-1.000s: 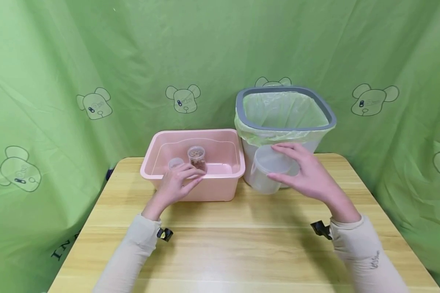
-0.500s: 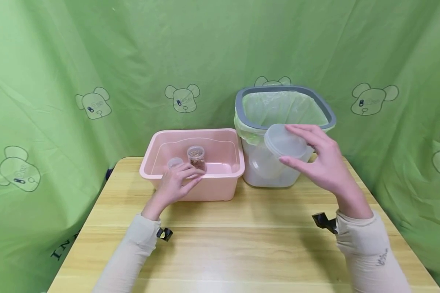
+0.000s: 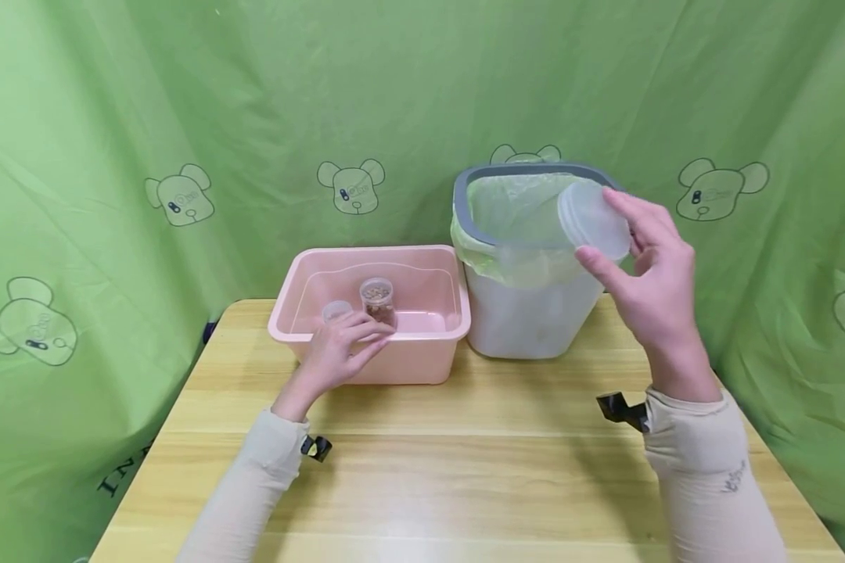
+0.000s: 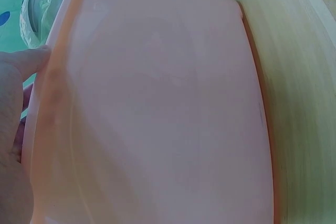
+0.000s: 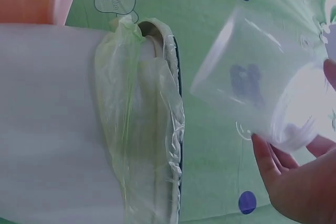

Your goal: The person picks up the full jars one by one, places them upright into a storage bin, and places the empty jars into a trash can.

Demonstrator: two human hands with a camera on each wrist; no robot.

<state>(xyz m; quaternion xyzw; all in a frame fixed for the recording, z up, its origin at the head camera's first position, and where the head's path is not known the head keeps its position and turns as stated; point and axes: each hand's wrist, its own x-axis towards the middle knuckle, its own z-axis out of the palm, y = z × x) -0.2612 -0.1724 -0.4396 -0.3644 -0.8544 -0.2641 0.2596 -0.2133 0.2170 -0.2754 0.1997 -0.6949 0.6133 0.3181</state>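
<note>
My right hand (image 3: pixel 658 274) holds a large see-through plastic jar (image 5: pixel 236 66) by its frosted round end, thumb and fingers spread around it. The jar is tilted, and its clear body overlaps the front of the bin's mouth in the head view; no contents show in it. My left hand (image 3: pixel 341 348) rests at the near rim of the pink plastic tub (image 3: pixel 310 338), fingers over the rim and thumb by its outer edge. Inside the tub stand a clear jar (image 3: pixel 378 301) of brown bits and another jar (image 3: pixel 336 310), partly hidden by that hand.
A whitish trash bin (image 3: pixel 524 320) with a grey rim (image 3: pixel 465 211) and a pale green liner (image 3: pixel 514 203) stands right of the tub. Both sit at the back of a wooden table (image 3: pixel 422 469), before a green curtain (image 3: pixel 253 117) printed with bear heads.
My right hand has lifted the jar up and to the right, tilting it, from low before the bin to its rim's height. The left hand has stayed at the tub's rim.
</note>
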